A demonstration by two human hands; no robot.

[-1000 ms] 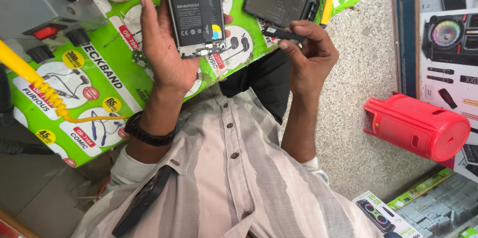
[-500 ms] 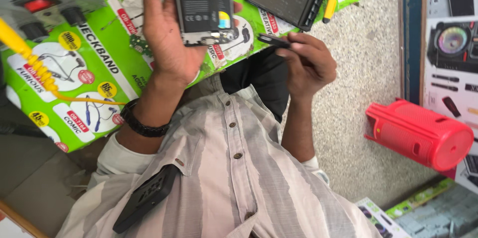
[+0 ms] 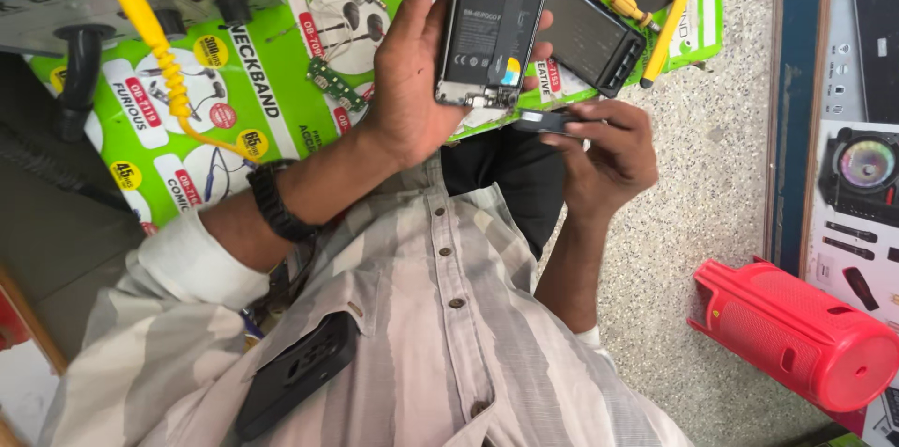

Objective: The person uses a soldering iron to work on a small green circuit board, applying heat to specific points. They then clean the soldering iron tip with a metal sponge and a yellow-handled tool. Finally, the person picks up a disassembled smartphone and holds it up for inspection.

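Head view: your left hand [image 3: 412,82] clasped the opened phone [image 3: 494,21]; right hand [image 3: 604,152] pinched a small dark tool [image 3: 543,121], which could slip and scratch the battery

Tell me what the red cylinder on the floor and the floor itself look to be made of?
The red cylinder looks like matte plastic or rubber with a fine mesh body, judging by its dotted texture and soft sheen. The floor seems to be speckled terrazzo or polished stone chips, grey with dark flecks.
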